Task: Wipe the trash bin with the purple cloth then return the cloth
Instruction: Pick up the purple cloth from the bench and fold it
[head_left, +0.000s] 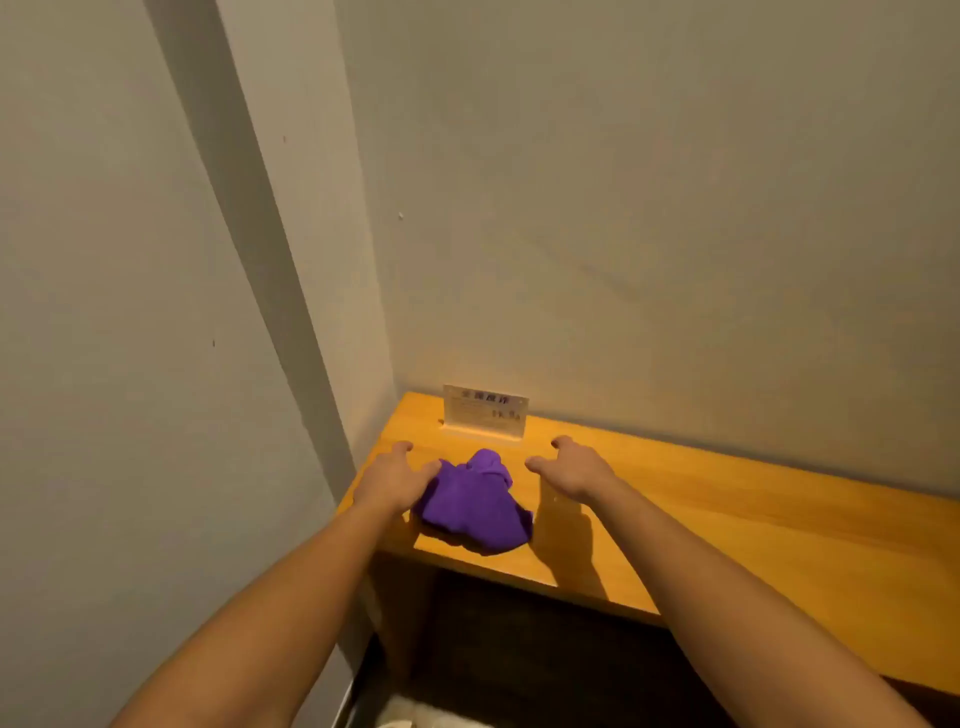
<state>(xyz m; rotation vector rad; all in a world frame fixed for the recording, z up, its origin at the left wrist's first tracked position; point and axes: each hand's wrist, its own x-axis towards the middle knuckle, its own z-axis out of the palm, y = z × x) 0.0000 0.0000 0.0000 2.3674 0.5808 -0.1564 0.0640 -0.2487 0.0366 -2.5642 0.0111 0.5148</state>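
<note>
Purple cloth (475, 501): crumpled in a soft heap near the front edge of the wooden shelf (727, 499), at the corner end; matte fabric with rounded folds, one peak pointing to 12 o'clock.
Left hand (397, 475): at 9 o'clock of the cloth, thumb side touching its edge; fingers spread and released, grasping nothing.
Right hand (574, 467): at 3 o'clock of the cloth, just beside it and apart; fingers loosely curled, not clenched, holding nothing.
Reason for this pose: probably both hands placed on either side to gather the heap, or just let go of it; cannot tell which.
Shelf: smooth, warm yellow wood, flat top with a straight front edge, fitted into the wall corner.
Small sign (485, 410): upright clear plate at 12 o'clock of the cloth, against the wall; text too blurred to read.
Trash bin: not clearly seen; only a dark space under the shelf.
</note>
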